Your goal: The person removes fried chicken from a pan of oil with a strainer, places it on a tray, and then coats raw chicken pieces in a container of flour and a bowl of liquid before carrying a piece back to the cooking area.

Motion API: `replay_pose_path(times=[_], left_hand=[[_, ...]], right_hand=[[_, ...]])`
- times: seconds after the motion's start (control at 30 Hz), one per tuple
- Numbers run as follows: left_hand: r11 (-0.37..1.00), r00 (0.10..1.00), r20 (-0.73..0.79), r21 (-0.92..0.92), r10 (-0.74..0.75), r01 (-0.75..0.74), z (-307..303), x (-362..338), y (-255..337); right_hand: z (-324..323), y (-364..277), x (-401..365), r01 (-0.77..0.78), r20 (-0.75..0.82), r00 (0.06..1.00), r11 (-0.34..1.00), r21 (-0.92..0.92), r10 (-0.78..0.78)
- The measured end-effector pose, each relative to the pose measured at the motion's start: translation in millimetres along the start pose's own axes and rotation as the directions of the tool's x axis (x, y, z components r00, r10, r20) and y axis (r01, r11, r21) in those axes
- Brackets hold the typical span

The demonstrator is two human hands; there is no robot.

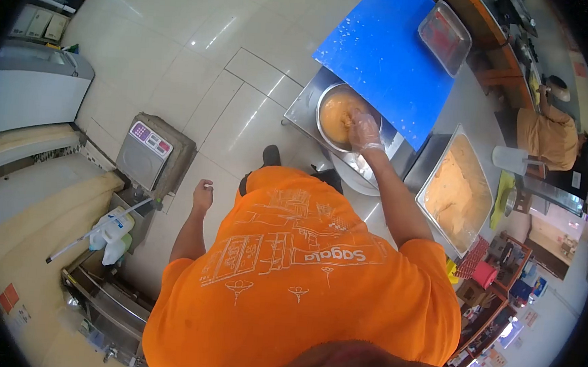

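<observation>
My right hand (364, 132), in a clear plastic glove, reaches into a round metal bowl (320, 126) of orange-yellow batter (337, 112). Its fingers are bunched at the batter's surface, around something too coated to make out. Down by my side, my left hand (203, 195) is bare and loosely curled, with nothing visible in it. A blue board (389, 58) lies beside the bowl, spotted with white bits. To the right of my right arm sits a deep metal tray (419, 199) holding orange-coloured powdery coating (456, 193).
A clear container (444, 38) rests on the blue board's far right corner. On the left are a digital scale (142, 159), a white freezer (30, 93) and bottles (111, 229). Another person (546, 138) works at the far right, near a white jug (509, 159).
</observation>
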State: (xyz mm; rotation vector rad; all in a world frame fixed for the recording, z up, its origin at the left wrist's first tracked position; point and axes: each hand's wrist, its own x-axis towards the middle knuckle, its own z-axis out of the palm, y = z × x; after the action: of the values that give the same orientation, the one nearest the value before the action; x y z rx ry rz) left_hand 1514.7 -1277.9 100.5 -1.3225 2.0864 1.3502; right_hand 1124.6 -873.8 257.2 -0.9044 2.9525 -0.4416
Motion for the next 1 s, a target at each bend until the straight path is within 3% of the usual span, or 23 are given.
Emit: replay_pose_path(times=[0.1, 0.2, 0.3, 0.4, 0.5, 0.6, 0.7, 0.77, 0.83, 0.9, 1.0], left_hand=[[0.999, 1.000, -0.014, 0.024, 0.024, -0.023, -6.4, -1.4, 11.5], [0.998, 0.999, -0.029, -0.041, 0.038, -0.039, -7.1, 11.4, 1.9], [0.998, 0.999, -0.030, -0.037, 0.040, -0.041, -11.7, -0.3, 18.0], [0.999, 0.999, -0.029, -0.027, 0.036, -0.037, -12.1, -8.4, 19.0], [0.957, 0.968, 0.020, 0.146, 0.250, -0.250, -5.9, 7.3, -21.4], [0.997, 0.998, -0.005, -0.034, 0.062, -0.062, -6.0, -4.4, -10.0], [0.997, 0.998, 0.007, -0.059, 0.056, -0.056, -6.9, -2.5, -13.1], [0.995, 0.999, 0.027, -0.092, 0.046, -0.043, -8.9, -3.0, -12.0], [0.994, 0.998, 0.026, -0.104, 0.049, -0.046, -12.2, -2.8, -3.8], [0.994, 0.998, 0.010, -0.091, 0.064, -0.063, -16.3, -7.4, 13.7], [0.988, 0.997, -0.007, -0.128, 0.083, -0.083, -17.5, -6.6, 19.6]], right_hand=[[-8.9, -25.3, 1.2, -0.075, 0.029, 0.997, 0.995, -0.064, 0.077], [-27.3, -49.3, 13.8, -0.330, 0.277, 0.894, 0.936, -0.125, 0.353], [-3.7, -27.7, 8.8, -0.279, 0.190, 0.946, 0.958, 0.059, 0.264], [-8.2, -18.5, 2.6, -0.189, 0.052, 0.981, 0.981, 0.032, 0.187], [-14.5, -17.9, 4.4, -0.531, 0.232, 0.847, 0.760, 0.376, 0.478], [4.8, 12.1, -6.3, -0.437, 0.249, 0.898, 0.689, 0.578, 0.361], [-18.3, -4.1, -0.2, -0.410, 0.176, 0.912, 0.818, 0.403, 0.370], [-40.8, -29.1, 1.1, -0.306, 0.082, 0.945, 0.774, 0.555, 0.316], [-46.9, -33.1, -0.4, -0.256, 0.032, 0.960, 0.821, 0.510, 0.279], [-49.7, -24.4, -4.7, -0.263, 0.047, 0.964, 0.929, 0.261, 0.260], [-43.4, -0.4, -22.9, -0.036, -0.019, 0.999, 0.896, 0.443, 0.049]])
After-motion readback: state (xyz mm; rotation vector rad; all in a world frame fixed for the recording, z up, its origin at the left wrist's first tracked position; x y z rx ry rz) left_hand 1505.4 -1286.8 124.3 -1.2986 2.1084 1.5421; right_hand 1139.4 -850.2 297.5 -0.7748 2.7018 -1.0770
